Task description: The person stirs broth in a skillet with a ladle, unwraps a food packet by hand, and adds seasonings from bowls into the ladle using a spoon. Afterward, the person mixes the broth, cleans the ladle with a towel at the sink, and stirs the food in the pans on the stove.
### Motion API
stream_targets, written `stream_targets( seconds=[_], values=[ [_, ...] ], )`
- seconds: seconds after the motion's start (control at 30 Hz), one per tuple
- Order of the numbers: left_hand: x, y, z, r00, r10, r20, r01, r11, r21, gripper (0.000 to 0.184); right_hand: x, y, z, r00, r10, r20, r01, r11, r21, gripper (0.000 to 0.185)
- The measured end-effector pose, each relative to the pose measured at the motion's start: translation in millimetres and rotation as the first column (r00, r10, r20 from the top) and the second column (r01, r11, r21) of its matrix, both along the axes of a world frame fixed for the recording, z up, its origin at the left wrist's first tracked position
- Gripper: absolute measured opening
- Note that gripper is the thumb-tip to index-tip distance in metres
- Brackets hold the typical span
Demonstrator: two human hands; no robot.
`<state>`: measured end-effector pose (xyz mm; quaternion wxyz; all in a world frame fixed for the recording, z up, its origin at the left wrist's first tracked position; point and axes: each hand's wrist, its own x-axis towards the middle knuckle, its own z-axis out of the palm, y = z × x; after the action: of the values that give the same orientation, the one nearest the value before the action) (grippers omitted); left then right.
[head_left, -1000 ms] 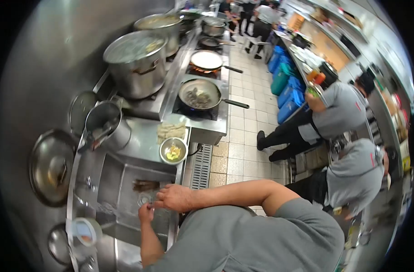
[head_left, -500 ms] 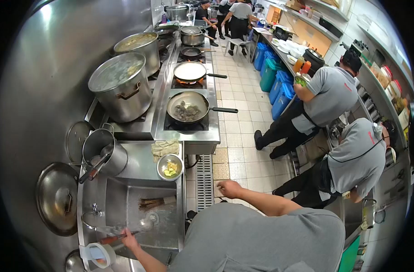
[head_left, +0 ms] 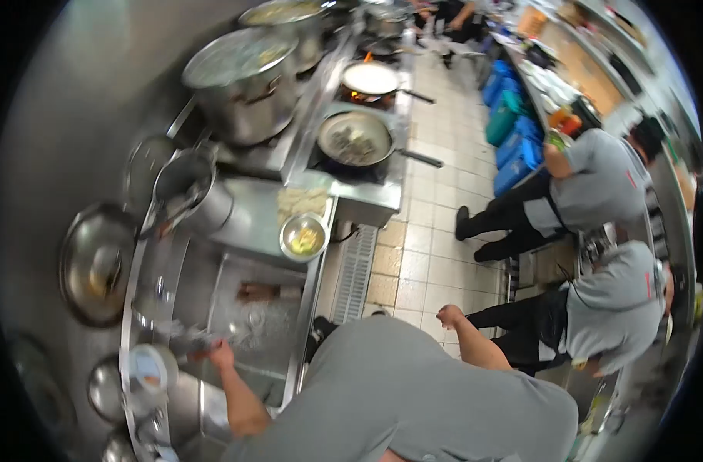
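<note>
My left hand is over the left side of the steel sink, closed around a reddish-brown wooden-handled utensil. Its working end is blurred and cannot be made out. Water splashes beside that hand. Out to the right, over the floor, my right hand has its fingers curled in, with nothing visible in it. A bundled brush lies in the sink. On the ledge beyond it sits a metal bowl with yellow-green pieces, next to a folded cloth.
A pan with dark pieces and a pan of white contents over flame stand on the stove. Large stockpots stand behind them. A white container is left of the sink. Two co-workers work at the right counter.
My view has tilted and shifted, and the scene is blurrier. My left hand stays at the sink's left side with the utensil. My right hand is farther right, still curled.
</note>
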<state>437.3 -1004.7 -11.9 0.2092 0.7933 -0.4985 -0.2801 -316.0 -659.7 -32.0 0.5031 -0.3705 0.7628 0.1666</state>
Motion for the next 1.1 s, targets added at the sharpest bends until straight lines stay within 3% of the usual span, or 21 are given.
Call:
stream_targets(
  seconds=[0.03,0.07,0.1,0.13,0.17,0.2,0.27,0.3,0.37,0.43,0.47,0.63,0.77,0.87,0.9,0.93,1.0,1.03,1.1],
  values=[
    [-1,1,12,0.999,-0.036,-0.024,0.035,0.999,-0.013,0.033,9,-12,15,0.974,-0.224,0.024,0.225,0.966,-0.129,0.026],
    [20,-12,-29,0.997,0.072,0.013,-0.072,0.997,0.019,0.033,15,-29,28,0.895,-0.441,0.072,0.444,0.86,-0.254,0.029],
    [22,-7,-20,0.998,-0.004,-0.063,0.002,0.999,-0.044,0.035,22,-40,31,0.907,-0.416,0.071,0.42,0.875,-0.239,0.029],
    [20,-14,-7,0.986,-0.092,-0.136,0.076,0.991,-0.114,0.036,27,-46,33,0.91,-0.408,0.077,0.409,0.846,-0.342,0.031],
    [22,-19,2,0.989,-0.119,-0.089,0.111,0.989,-0.097,0.036,29,-50,34,0.911,-0.403,0.083,0.396,0.804,-0.444,0.033],
    [26,-27,11,0.988,-0.15,-0.043,0.146,0.986,-0.082,0.036,29,-55,35,0.918,-0.389,0.079,0.383,0.815,-0.436,0.033],
    [7,-33,54,0.993,-0.013,-0.117,0.008,0.999,-0.046,0.028,28,-65,29,0.951,-0.308,0.015,0.286,0.864,-0.415,0.038],
    [0,-36,64,0.994,0.002,-0.113,-0.006,0.999,-0.039,0.028,33,-72,42,0.937,-0.349,0.032,0.335,0.865,-0.373,0.038],
    [-10,-39,78,0.889,0.101,-0.447,-0.232,0.94,-0.249,0.018,28,-67,34,0.94,-0.34,0.037,0.328,0.862,-0.386,0.038],
    [-21,-41,110,0.914,0.081,-0.399,-0.19,0.952,-0.242,0.018,25,-62,34,0.943,-0.329,0.042,0.318,0.86,-0.398,0.038],
    [-20,-39,118,0.935,0.046,-0.352,-0.136,0.962,-0.236,0.017,26,-60,42,0.916,-0.396,0.071,0.393,0.845,-0.363,0.037],
    [-13,-32,111,0.837,0.117,-0.534,-0.268,0.939,-0.216,0.019,23,-32,30,0.833,-0.544,0.099,0.547,0.784,-0.293,0.028],
    [-21,-24,112,0.732,0.241,-0.637,-0.394,0.913,-0.107,0.02,20,-13,13,0.877,-0.478,0.047,0.479,0.864,-0.153,0.022],
    [-6,-22,89,0.723,0.255,-0.642,-0.404,0.91,-0.094,0.023,33,-20,26,0.872,-0.482,0.092,0.49,0.865,-0.109,0.024],
    [-2,-20,88,0.722,0.255,-0.643,-0.409,0.907,-0.1,0.023,36,-36,36,0.714,-0.681,0.162,0.676,0.731,0.095,0.028],
    [-1,-19,89,0.718,0.252,-0.649,-0.38,0.923,-0.063,0.024,42,-46,37,0.717,-0.677,0.166,0.673,0.734,0.09,0.028],
    [-2,-16,91,0.715,0.242,-0.656,-0.346,0.938,-0.031,0.025,51,-62,41,0.867,-0.469,0.166,0.485,0.872,-0.071,0.031],
    [-6,-13,94,0.707,0.254,-0.66,-0.358,0.933,-0.025,0.025,51,-73,32,0.867,-0.469,0.168,0.486,0.871,-0.076,0.031],
    [-15,-11,100,0.701,0.257,-0.665,-0.366,0.93,-0.027,0.025,54,-108,12,0.967,-0.216,0.132,0.253,0.864,-0.434,0.032]
  ],
)
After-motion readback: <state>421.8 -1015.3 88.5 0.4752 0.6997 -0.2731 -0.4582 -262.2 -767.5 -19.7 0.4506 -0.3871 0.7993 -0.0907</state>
